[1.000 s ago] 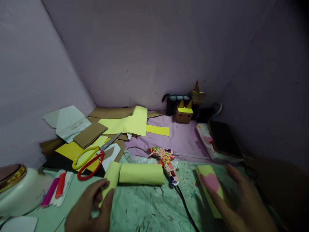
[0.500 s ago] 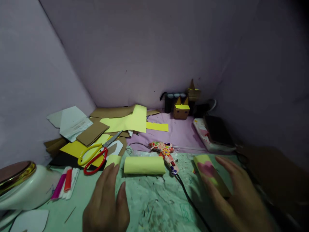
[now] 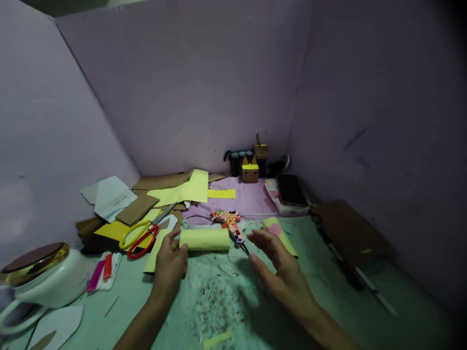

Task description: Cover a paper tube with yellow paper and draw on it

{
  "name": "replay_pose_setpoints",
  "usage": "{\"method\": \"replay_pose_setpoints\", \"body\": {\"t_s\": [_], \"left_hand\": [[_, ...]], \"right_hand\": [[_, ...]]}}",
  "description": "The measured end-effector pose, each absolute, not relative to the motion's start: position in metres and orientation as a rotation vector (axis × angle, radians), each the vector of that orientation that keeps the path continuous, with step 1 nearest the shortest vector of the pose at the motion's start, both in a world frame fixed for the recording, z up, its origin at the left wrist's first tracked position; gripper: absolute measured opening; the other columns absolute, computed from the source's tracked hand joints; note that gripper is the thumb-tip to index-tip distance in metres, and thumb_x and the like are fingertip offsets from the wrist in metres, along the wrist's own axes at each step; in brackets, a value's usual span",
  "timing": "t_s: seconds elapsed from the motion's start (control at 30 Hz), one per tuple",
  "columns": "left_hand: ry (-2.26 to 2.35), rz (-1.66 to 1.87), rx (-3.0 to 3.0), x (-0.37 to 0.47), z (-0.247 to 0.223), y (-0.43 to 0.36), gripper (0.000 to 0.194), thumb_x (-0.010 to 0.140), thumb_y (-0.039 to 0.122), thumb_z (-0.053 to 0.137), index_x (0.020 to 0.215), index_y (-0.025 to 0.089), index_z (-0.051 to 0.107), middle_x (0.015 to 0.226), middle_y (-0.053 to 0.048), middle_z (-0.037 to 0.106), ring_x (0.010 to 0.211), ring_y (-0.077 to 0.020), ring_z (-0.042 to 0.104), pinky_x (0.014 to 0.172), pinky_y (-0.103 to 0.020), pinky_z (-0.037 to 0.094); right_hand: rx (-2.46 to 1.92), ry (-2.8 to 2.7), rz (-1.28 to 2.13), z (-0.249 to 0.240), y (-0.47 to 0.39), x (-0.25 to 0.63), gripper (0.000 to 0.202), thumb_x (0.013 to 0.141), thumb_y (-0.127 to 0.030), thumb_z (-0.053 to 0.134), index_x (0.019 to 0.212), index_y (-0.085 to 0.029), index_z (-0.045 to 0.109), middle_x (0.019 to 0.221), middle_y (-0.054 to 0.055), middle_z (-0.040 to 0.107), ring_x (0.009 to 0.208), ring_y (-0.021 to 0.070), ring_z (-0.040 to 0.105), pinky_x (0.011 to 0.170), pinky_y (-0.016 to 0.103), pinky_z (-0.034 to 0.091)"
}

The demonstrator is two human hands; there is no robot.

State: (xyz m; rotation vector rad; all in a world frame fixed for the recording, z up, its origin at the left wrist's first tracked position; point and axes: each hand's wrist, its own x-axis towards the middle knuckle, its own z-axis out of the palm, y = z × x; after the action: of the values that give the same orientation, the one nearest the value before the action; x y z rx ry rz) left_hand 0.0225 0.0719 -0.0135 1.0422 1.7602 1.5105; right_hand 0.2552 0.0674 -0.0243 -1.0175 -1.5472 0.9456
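Observation:
A rolled pale-yellow paper tube (image 3: pixel 205 239) lies sideways on the green work surface. My left hand (image 3: pixel 170 256) is at its left end, thumb and index finger apart and bent around that end; a firm hold is not visible. Beneath and beside this hand lies another pale-yellow piece (image 3: pixel 152 257), partly covered. My right hand (image 3: pixel 279 267) hovers open and empty, thumb and fingers spread, right of the tube. Behind it rests a pale-yellow piece with a pink heart (image 3: pixel 274 228), partly hidden by the fingers. A flower-patterned glue gun (image 3: pixel 229 221) lies just behind the tube.
Red-and-yellow-handled scissors (image 3: pixel 142 238) lie on paper and cardboard scraps (image 3: pixel 136 209) at left. Markers (image 3: pixel 107 272) and a white pot-like object (image 3: pixel 54 282) stand nearer. A small cardboard box figure (image 3: pixel 250 173) is at the back; a phone (image 3: pixel 292 189) and brown folder (image 3: pixel 352 228) are at right.
The view has shifted and pulled back. My left hand has moved to the tube's left end. My right hand has moved left, away from the heart piece, toward the tube.

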Motion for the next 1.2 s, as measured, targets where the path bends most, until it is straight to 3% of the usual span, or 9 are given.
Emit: {"method": "replay_pose_setpoints", "body": {"t_s": [0.17,0.27,0.37,0.47,0.6,0.7,0.8,0.93,1.2], "left_hand": [[1.479,1.628,0.955,0.036,0.006,0.052,0.052,0.059,0.036,0.07,0.102,0.021,0.046,0.052,0.011,0.05,0.039,-0.0098,0.042,0.031,-0.018,0.035],[1.378,1.673,0.897,0.055,0.01,0.038,0.052,0.06,0.037,0.072,0.101,0.02,0.045,0.051,0.011,0.051,0.04,-0.0096,0.044,0.032,-0.018,0.038],[1.304,1.663,0.869,0.072,0.007,0.026,0.049,0.064,0.038,0.073,0.099,0.02,0.045,0.05,0.01,0.053,0.04,-0.0104,0.047,0.035,-0.019,0.041],[1.287,1.588,0.943,0.073,0.008,0.021,0.043,0.07,0.042,0.072,0.099,0.02,0.049,0.053,0.006,0.059,0.04,-0.0109,0.048,0.035,-0.019,0.039],[1.31,1.788,1.04,0.056,0.018,0.032,0.04,0.078,0.05,0.065,0.106,0.022,0.061,0.104,-0.005,0.068,0.078,-0.014,0.06,0.06,-0.022,0.048],[1.116,1.546,0.971,0.053,0.019,0.041,0.05,0.082,0.061,0.053,0.114,0.024,0.064,0.132,-0.007,0.058,0.123,-0.0259,0.047,0.095,-0.036,0.042],[1.039,1.292,0.942,0.062,0.011,0.04,0.061,0.083,0.069,0.042,0.124,0.027,0.06,0.142,-0.006,0.05,0.13,-0.0325,0.04,0.107,-0.049,0.029],[1.053,1.327,1.054,0.074,-0.001,0.025,0.06,0.087,0.065,0.04,0.125,0.024,0.059,0.138,-0.008,0.054,0.134,-0.0285,0.038,0.112,-0.044,0.023],[1.028,1.396,1.014,0.066,0.004,0.038,0.069,0.082,0.069,0.045,0.127,0.018,0.055,0.134,-0.014,0.057,0.129,-0.0306,0.045,0.106,-0.045,0.032]], "right_hand": [[-0.778,-1.451,1.099,-0.019,0.064,0.245,0.058,0.085,-0.051,0.057,0.136,-0.031,0.036,0.147,0.008,0.041,0.137,0.0257,0.034,0.113,0.049,0.026],[-0.737,-1.481,1.112,-0.02,0.061,0.237,0.069,0.08,-0.059,0.059,0.138,-0.029,0.036,0.148,0.01,0.039,0.137,0.0293,0.035,0.109,0.048,0.03],[-0.854,-1.408,1.054,-0.021,0.062,0.233,0.063,0.074,-0.055,0.067,0.126,-0.023,0.051,0.13,0.012,0.057,0.118,0.031,0.054,0.096,0.043,0.043],[-1.024,-1.249,1.073,-0.021,0.068,0.24,0.038,0.069,-0.049,0.072,0.093,-0.02,0.066,0.094,0.008,0.069,0.085,0.0251,0.062,0.074,0.034,0.048],[-1.03,-1.114,1.305,-0.018,0.073,0.252,0.034,0.062,-0.049,0.077,0.077,-0.019,0.069,0.072,0.002,0.065,0.057,0.0155,0.053,0.052,0.025,0.038],[-1.012,-1.242,1.309,-0.013,0.067,0.251,0.031,0.062,-0.048,0.076,0.074,-0.02,0.071,0.078,0.004,0.068,0.068,0.0196,0.058,0.059,0.027,0.041],[-1.054,-1.428,1.202,-0.01,0.057,0.244,0.031,0.072,-0.051,0.066,0.073,-0.02,0.072,0.08,0.005,0.071,0.079,0.0239,0.061,0.069,0.03,0.043],[-1.088,-1.473,1.184,-0.015,0.047,0.239,0.034,0.076,-0.052,0.06,0.075,-0.021,0.071,0.076,0.004,0.07,0.07,0.0229,0.06,0.062,0.03,0.042],[-1.114,-1.533,1.125,-0.013,0.054,0.244,0.032,0.077,-0.052,0.061,0.074,-0.021,0.071,0.08,0.005,0.073,0.077,0.0262,0.065,0.064,0.031,0.048]]}}
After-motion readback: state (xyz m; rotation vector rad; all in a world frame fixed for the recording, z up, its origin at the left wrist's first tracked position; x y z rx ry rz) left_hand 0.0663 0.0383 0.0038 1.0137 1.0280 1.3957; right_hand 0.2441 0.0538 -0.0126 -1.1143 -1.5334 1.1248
